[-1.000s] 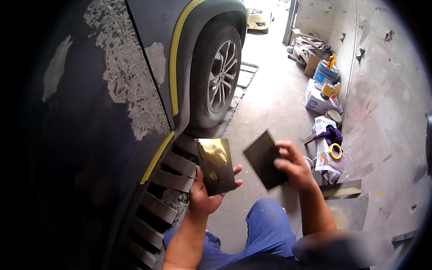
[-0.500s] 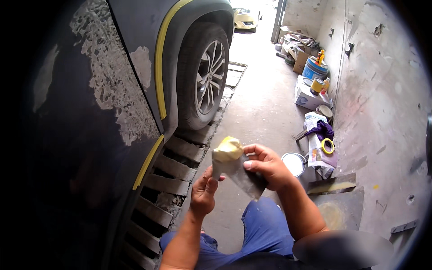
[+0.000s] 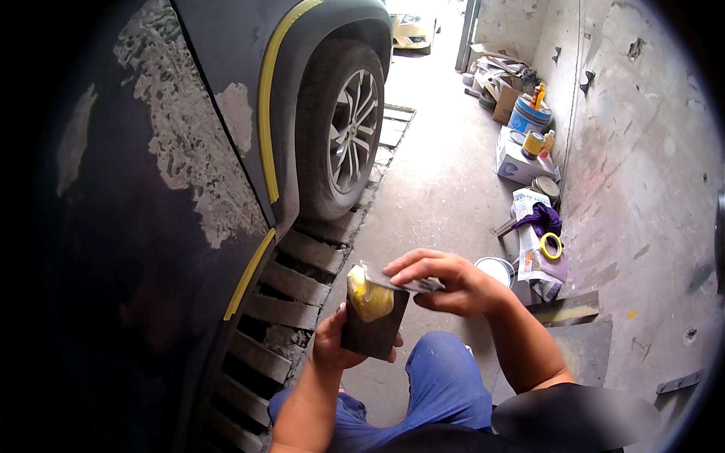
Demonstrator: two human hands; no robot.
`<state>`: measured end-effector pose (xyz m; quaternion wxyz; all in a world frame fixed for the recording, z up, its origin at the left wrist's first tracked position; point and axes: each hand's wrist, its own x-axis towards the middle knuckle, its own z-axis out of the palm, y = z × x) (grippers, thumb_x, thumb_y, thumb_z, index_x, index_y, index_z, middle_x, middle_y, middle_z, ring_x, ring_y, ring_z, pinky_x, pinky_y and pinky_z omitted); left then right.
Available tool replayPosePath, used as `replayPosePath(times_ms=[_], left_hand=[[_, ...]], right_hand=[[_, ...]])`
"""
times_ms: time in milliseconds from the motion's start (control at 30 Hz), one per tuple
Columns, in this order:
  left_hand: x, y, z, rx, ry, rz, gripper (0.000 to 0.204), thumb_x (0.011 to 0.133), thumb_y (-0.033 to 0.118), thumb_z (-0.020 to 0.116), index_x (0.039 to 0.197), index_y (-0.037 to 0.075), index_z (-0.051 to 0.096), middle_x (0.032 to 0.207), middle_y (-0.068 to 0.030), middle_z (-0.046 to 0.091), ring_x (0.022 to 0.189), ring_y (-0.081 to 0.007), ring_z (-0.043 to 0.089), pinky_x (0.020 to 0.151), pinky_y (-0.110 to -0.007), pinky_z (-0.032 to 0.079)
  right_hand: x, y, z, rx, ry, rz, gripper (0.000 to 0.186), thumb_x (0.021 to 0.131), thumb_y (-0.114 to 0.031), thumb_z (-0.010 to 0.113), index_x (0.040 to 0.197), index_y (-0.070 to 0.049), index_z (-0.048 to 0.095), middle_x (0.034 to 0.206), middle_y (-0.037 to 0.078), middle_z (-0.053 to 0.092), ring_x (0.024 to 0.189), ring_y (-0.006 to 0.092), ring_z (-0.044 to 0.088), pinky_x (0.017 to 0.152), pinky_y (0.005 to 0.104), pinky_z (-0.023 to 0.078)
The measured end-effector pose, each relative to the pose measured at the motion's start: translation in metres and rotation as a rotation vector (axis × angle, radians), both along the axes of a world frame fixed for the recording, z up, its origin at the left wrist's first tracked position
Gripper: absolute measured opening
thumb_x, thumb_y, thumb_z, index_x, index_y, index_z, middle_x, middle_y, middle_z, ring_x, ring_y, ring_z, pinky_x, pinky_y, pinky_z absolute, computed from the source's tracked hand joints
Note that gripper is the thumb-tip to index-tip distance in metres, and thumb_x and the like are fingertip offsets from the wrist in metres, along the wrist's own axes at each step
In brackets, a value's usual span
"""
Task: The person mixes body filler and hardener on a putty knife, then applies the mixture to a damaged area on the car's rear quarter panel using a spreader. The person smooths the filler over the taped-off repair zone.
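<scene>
My left hand (image 3: pixel 334 341) grips a dark flat putty spreader (image 3: pixel 373 337) from below, with its broad face turned up. A lump of yellow putty (image 3: pixel 368 297) lies along that spreader's far left part. In my right hand (image 3: pixel 462 285) is a second thin putty spreader (image 3: pixel 424 285), held nearly level, with its left edge against the top of the putty. My right fingers stretch over its upper side and the thumb is underneath. To my left stands a dark car body panel (image 3: pixel 151 249) with a rough, patchy grey filler area (image 3: pixel 181 140) on it.
Yellow masking tape (image 3: pixel 266 128) edges the wheel arch above the tire (image 3: pixel 317 143). Slatted blocks (image 3: pixel 276 313) line the floor beside the car. By the right wall are a white-rimmed can (image 3: pixel 495 270), a tape roll (image 3: pixel 551 245), a purple cloth (image 3: pixel 540 219) and a blue bucket (image 3: pixel 529 117).
The left-hand spreader now lies face up with the putty on it. My right hand has shifted slightly and now holds its spreader nearly level over the putty.
</scene>
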<state>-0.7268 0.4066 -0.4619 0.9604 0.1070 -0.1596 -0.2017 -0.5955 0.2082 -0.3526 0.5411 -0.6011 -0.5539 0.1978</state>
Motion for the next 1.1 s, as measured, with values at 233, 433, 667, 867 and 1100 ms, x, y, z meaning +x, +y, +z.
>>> replayPosePath(times_ms=[233, 433, 667, 867, 1100], left_hand=[[0.012, -0.012, 0.014, 0.276, 0.147, 0.518, 0.063, 0.096, 0.053, 0.041, 0.142, 0.011, 0.036, 0.137, -0.0114, 0.048, 0.123, -0.0345, 0.049, 0.094, -0.051, 0.046], [0.017, -0.004, 0.005, 0.472, 0.232, 0.737, 0.058, 0.097, 0.053, 0.04, 0.138, 0.012, 0.041, 0.124, -0.004, 0.054, 0.107, -0.0191, 0.056, 0.093, -0.038, 0.045], [0.021, 0.001, 0.003, 0.496, 0.162, 0.747, 0.054, 0.099, 0.049, 0.037, 0.136, 0.01, 0.042, 0.124, -0.0061, 0.055, 0.107, -0.0205, 0.057, 0.089, -0.041, 0.048], [0.001, 0.006, 0.025, -0.033, -0.029, 0.116, 0.07, 0.096, 0.05, 0.041, 0.147, 0.005, 0.023, 0.14, -0.0229, 0.039, 0.125, -0.0463, 0.044, 0.081, -0.061, 0.051], [-0.003, 0.007, 0.011, -0.033, -0.001, 0.093, 0.067, 0.097, 0.048, 0.04, 0.147, 0.006, 0.024, 0.144, -0.022, 0.035, 0.128, -0.0467, 0.039, 0.082, -0.063, 0.05]], right_hand=[[0.001, 0.015, -0.011, -0.118, -0.445, -0.604, 0.037, 0.073, 0.001, 0.062, 0.109, -0.008, 0.065, 0.111, 0.015, 0.061, 0.106, 0.0332, 0.057, 0.093, 0.0395, 0.046], [-0.029, 0.017, -0.027, -0.211, -0.487, -0.494, 0.043, 0.072, 0.005, 0.058, 0.111, -0.01, 0.066, 0.109, 0.015, 0.063, 0.102, 0.0323, 0.058, 0.089, 0.0392, 0.048], [-0.032, 0.018, -0.023, -0.258, -0.414, -0.448, 0.044, 0.072, 0.007, 0.056, 0.112, -0.008, 0.065, 0.108, 0.014, 0.063, 0.103, 0.0302, 0.058, 0.091, 0.039, 0.047], [-0.011, 0.011, 0.019, 0.109, -0.496, -0.168, 0.055, 0.063, 0.009, 0.061, 0.113, -0.015, 0.065, 0.114, 0.01, 0.06, 0.107, 0.0333, 0.056, 0.091, 0.0421, 0.049], [0.018, 0.011, -0.022, 0.111, -0.392, -0.147, 0.052, 0.064, 0.011, 0.06, 0.111, -0.01, 0.064, 0.115, 0.009, 0.061, 0.114, 0.0312, 0.054, 0.096, 0.0404, 0.047]])
